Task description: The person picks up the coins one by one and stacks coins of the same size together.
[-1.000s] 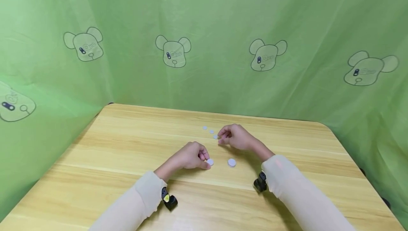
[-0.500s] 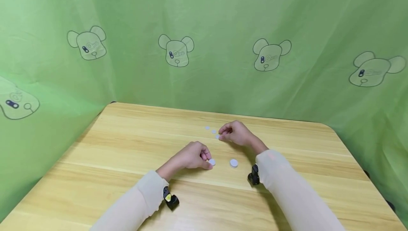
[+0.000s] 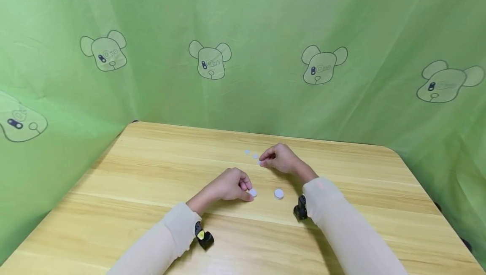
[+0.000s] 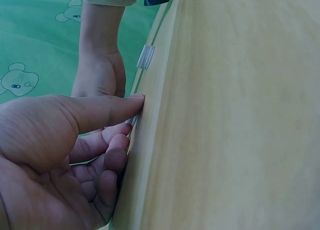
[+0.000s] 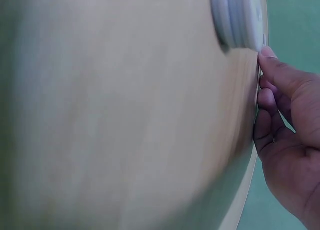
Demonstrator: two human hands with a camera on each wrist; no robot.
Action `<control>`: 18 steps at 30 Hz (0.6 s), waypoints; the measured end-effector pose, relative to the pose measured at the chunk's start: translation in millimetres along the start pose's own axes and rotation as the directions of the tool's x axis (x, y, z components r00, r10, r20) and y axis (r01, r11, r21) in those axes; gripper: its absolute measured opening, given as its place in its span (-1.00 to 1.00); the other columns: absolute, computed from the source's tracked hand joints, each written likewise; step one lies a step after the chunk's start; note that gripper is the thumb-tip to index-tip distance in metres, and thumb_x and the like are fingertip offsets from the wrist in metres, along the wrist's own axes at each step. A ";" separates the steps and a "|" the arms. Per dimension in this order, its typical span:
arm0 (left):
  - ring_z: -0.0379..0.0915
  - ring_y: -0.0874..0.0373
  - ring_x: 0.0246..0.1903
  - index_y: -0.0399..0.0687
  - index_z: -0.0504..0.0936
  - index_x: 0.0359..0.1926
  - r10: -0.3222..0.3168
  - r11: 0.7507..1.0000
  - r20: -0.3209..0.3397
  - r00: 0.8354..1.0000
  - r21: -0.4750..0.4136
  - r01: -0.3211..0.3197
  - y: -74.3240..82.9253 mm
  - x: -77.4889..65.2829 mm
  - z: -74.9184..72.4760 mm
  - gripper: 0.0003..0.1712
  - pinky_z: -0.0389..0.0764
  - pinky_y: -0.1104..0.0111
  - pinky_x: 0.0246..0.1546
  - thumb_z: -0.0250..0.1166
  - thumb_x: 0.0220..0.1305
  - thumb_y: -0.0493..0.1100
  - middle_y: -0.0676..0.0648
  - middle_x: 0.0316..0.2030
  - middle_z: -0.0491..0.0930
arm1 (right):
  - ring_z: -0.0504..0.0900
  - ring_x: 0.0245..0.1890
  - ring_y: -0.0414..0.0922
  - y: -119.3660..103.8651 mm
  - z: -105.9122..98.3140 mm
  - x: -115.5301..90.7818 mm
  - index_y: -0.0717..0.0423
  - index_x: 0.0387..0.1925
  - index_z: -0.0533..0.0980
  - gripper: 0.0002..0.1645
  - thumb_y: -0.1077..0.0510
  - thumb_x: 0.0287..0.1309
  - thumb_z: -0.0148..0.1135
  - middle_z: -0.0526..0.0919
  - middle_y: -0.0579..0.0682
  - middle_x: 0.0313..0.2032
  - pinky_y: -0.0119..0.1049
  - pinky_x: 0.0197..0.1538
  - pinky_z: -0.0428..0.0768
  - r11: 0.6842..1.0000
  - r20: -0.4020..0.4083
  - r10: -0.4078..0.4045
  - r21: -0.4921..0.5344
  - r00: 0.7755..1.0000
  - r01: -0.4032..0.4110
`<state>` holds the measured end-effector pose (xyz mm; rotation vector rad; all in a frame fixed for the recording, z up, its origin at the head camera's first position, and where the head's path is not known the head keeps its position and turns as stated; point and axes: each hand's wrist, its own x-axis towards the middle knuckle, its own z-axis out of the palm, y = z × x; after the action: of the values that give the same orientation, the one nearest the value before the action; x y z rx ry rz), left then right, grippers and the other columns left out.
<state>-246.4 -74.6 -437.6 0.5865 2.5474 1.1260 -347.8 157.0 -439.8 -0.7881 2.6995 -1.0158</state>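
Observation:
My left hand pinches a round white disc between thumb and fingers on the wooden table; in the left wrist view the thumb mostly hides it. Farther back, my right hand holds a small white disc at its fingertips, flat against the tabletop. Two more small discs, a nearer one and a farther one, lie in a slanting row beyond it. Between the forearms stands a short stack of white discs, its layers visible in the right wrist view as a large blurred stack.
The wooden table has rounded far corners. Behind and beside it hangs a green curtain printed with bear heads. Black wrist cameras, the left one and the right one, hang below the sleeves.
My right hand has moved slightly in and closed its fingertips onto the nearest small disc. The left hand stays on its disc. The head view has shifted a little.

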 end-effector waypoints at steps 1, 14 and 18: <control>0.45 0.22 -0.39 -0.02 0.68 -0.36 -0.002 1.000 0.000 1.000 0.002 0.002 0.5 -0.1 -0.1 -0.74 0.51 0.40 -0.29 0.63 0.03 -0.15 0.06 -0.43 0.58 | 0.62 -0.32 -0.19 0.8 -0.7 -0.2 0.10 -0.22 0.77 -0.90 0.20 0.22 0.46 0.79 -0.09 -0.27 -0.29 -0.20 0.59 1.000 0.002 0.002 -0.006 1.000 -0.002; 0.44 0.23 -0.39 0.02 0.67 -0.37 -0.036 0.999 -0.003 0.999 0.007 0.036 1.3 -0.2 1.6 -0.74 0.50 0.39 -0.28 0.64 0.04 -0.14 0.07 -0.43 0.57 | 0.63 -0.25 -0.16 6.5 -11.3 -16.2 0.11 -0.20 0.76 -0.90 0.22 0.25 0.43 0.78 -0.06 -0.23 -0.24 -0.12 0.61 0.999 0.014 0.001 -0.048 1.000 0.000; 0.44 0.22 -0.39 0.03 0.67 -0.38 -0.041 0.999 -0.007 0.999 0.001 0.041 0.6 0.6 2.6 -0.74 0.51 0.38 -0.28 0.64 0.04 -0.14 0.07 -0.43 0.57 | 0.62 -0.27 -0.17 9.1 -16.3 -24.8 0.13 -0.19 0.76 -0.89 0.24 0.26 0.41 0.78 -0.06 -0.25 -0.28 -0.15 0.61 0.999 0.026 -0.001 -0.053 1.000 0.002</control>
<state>-245.7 -72.4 -438.9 0.5291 2.5537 1.1148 -335.6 185.0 -434.4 -0.8070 2.7141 -0.9312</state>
